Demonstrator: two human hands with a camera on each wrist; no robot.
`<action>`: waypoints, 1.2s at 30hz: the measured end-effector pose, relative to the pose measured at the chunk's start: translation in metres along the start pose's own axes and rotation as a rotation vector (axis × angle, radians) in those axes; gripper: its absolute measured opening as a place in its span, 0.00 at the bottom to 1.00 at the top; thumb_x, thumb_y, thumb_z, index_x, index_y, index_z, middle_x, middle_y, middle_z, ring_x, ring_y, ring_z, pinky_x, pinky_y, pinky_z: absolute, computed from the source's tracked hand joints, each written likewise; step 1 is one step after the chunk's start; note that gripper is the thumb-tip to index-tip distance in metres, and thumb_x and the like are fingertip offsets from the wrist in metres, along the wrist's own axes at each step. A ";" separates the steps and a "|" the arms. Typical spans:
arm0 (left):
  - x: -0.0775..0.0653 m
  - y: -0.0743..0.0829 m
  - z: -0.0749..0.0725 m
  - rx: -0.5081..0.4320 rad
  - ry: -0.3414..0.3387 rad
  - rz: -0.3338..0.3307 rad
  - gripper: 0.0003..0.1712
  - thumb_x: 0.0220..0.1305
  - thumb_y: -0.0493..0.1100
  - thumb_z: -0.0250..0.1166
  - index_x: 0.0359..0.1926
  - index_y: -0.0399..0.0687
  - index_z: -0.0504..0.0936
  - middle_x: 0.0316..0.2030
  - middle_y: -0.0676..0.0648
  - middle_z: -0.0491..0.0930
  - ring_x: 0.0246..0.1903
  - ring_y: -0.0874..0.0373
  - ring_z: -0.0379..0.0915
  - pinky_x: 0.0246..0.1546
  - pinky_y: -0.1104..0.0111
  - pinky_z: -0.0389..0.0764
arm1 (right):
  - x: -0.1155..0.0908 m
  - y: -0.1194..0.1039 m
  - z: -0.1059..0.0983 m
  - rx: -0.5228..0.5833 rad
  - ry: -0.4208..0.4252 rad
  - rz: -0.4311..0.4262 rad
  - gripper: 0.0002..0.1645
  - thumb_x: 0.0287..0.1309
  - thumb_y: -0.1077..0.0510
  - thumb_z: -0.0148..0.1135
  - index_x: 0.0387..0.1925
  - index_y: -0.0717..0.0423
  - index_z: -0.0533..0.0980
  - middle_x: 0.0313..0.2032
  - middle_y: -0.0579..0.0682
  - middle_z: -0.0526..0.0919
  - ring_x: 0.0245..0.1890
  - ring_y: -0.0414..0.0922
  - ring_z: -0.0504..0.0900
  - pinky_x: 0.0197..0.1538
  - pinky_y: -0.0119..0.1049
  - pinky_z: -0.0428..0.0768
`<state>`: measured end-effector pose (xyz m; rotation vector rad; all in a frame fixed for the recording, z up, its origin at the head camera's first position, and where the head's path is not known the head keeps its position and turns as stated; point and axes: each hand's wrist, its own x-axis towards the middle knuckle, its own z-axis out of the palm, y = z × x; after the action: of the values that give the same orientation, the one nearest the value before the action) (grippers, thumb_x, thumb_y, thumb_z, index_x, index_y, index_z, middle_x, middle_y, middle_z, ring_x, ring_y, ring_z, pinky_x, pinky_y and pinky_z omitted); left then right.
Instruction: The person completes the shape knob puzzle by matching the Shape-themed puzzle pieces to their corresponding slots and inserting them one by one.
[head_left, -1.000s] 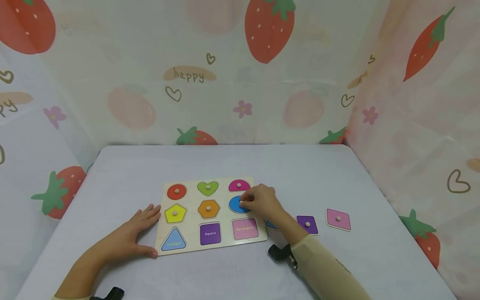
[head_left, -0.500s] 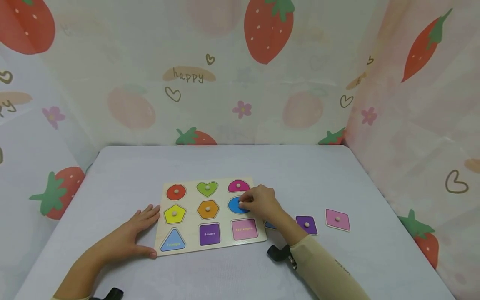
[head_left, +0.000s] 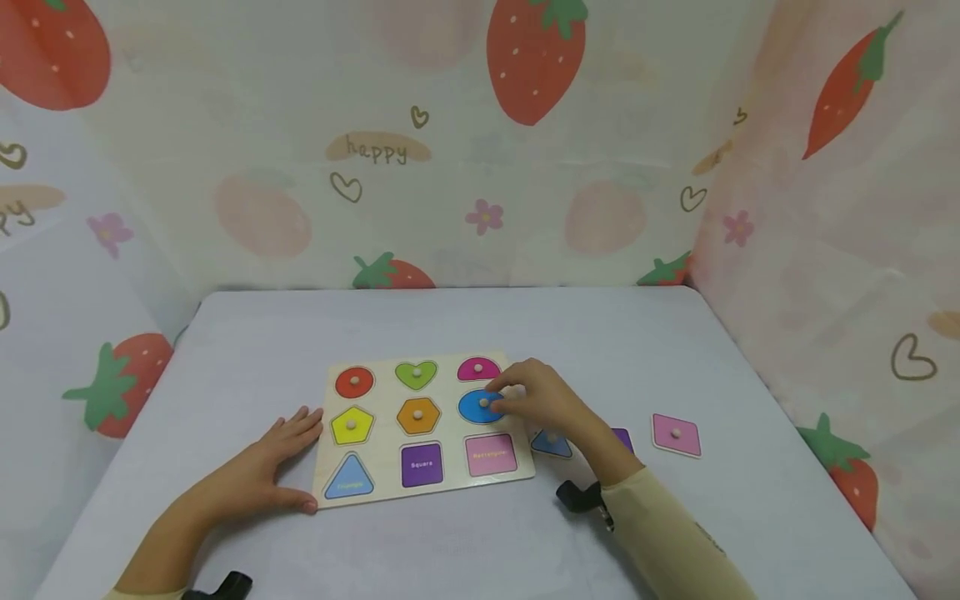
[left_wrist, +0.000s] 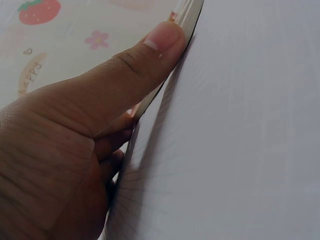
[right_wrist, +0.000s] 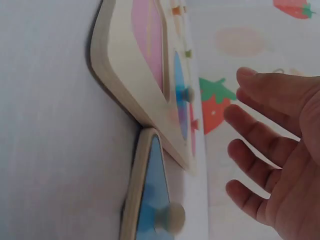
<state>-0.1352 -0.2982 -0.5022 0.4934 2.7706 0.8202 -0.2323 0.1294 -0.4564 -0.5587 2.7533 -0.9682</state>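
A wooden shape puzzle board [head_left: 386,479] lies on the table. My left hand [head_left: 277,454] rests flat at its left edge, fingertips and thumb against the side; in the left wrist view the thumb [left_wrist: 125,70] lies along the board's edge. Over the right side, my right hand [head_left: 543,400] hovers with thumb and fingers parted, just off the knob of the blue oval piece [head_left: 471,407], which sits in its slot. The right wrist view shows those fingers [right_wrist: 255,162] loosely bent around nothing. Red circle, heart, half-circle, pentagon and hexagon pieces also fill their slots.
Right of the board lie a blue triangle piece [head_left: 551,445], close to the board's edge, a purple square piece [head_left: 622,437] partly behind the right wrist, and a pink rectangle piece [head_left: 677,435]. Strawberry-print cloth [head_left: 450,200] walls the table's back and sides.
My right hand has let go of the blue oval's knob, opened its fingers and shifted slightly right and up. The triangle piece now shows more. My left hand stays at the board's edge.
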 end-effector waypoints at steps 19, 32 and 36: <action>0.002 0.001 -0.002 0.016 -0.006 -0.008 0.71 0.36 0.74 0.79 0.78 0.47 0.63 0.81 0.46 0.53 0.80 0.39 0.40 0.74 0.35 0.50 | -0.049 0.033 -0.027 -0.111 0.110 -0.132 0.16 0.58 0.51 0.76 0.48 0.45 0.88 0.40 0.37 0.84 0.52 0.42 0.75 0.56 0.46 0.82; -0.001 0.004 0.000 -0.007 0.009 -0.001 0.70 0.37 0.73 0.78 0.78 0.46 0.63 0.80 0.46 0.54 0.81 0.42 0.40 0.81 0.59 0.38 | -0.055 0.058 -0.032 -0.038 -0.032 -0.120 0.11 0.56 0.53 0.77 0.43 0.45 0.89 0.31 0.33 0.82 0.41 0.41 0.76 0.47 0.39 0.78; -0.002 0.004 0.000 -0.011 0.010 0.005 0.70 0.38 0.73 0.78 0.78 0.46 0.63 0.80 0.46 0.54 0.81 0.41 0.40 0.80 0.65 0.35 | -0.055 0.063 -0.030 -0.049 -0.082 -0.077 0.09 0.56 0.51 0.78 0.40 0.43 0.89 0.29 0.35 0.81 0.40 0.41 0.74 0.44 0.38 0.76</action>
<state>-0.1329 -0.2961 -0.4997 0.4964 2.7732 0.8414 -0.2084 0.2134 -0.4709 -0.7013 2.7068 -0.8758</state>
